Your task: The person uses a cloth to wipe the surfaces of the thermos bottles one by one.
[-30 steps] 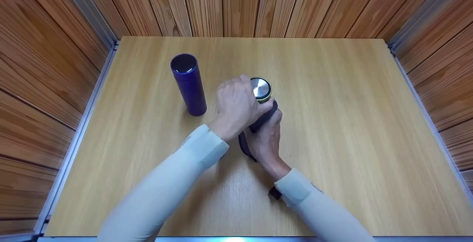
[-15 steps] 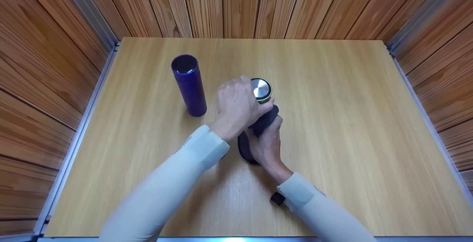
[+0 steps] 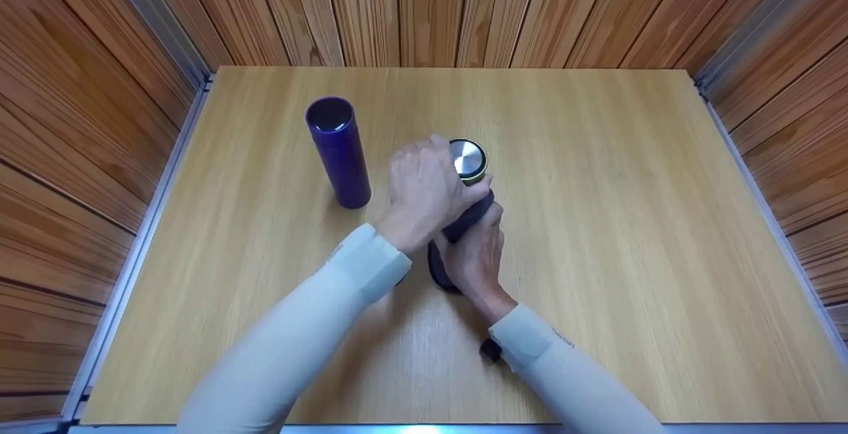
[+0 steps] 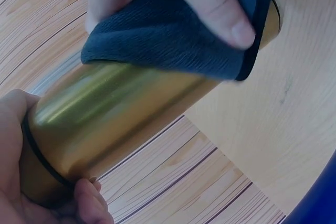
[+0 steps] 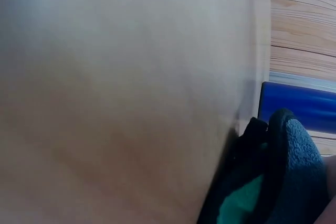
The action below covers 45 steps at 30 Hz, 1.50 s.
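Observation:
My left hand (image 3: 424,179) grips the upper end of a gold metal flask (image 4: 121,114), its fingers curled round beside a black ring. A shiny silver disc (image 3: 469,159) tops the flask in the head view. Wrapped over the flask's side is a dark blue cloth (image 4: 157,40) with a black edge, which my right hand (image 3: 477,255) holds against the metal. In the left wrist view the thumb lies across this cloth. Part of the cloth hangs below the right hand; most of the flask is hidden by hands and cloth in the head view.
A purple flask (image 3: 341,162) stands upright to the left of the hands, its dark top facing up. The wooden table (image 3: 629,222) is bordered by plank walls (image 3: 430,10) and metal rails at the sides.
My right hand and the cloth slide a little down the flask, then slightly back up and left. The left hand keeps its grip in place; the purple flask stays still.

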Each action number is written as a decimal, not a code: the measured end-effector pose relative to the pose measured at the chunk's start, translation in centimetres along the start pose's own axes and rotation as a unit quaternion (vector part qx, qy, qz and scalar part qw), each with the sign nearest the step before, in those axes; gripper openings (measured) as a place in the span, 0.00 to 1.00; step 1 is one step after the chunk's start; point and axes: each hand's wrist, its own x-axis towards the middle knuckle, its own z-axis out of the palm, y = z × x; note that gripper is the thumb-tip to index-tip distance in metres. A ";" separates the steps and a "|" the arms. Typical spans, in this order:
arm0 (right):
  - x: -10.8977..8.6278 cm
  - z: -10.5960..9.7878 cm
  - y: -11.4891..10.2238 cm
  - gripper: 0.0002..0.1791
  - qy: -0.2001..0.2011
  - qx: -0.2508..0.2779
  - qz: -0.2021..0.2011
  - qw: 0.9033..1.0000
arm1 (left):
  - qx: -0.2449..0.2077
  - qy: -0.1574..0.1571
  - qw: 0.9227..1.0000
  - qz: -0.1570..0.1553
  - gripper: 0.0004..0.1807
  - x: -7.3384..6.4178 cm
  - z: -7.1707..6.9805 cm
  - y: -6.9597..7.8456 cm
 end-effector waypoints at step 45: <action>1.3 -2.3 2.1 0.44 -0.135 0.064 0.031 0.988 | -0.001 0.016 1.000 0.004 0.38 -0.2 0.3 -0.1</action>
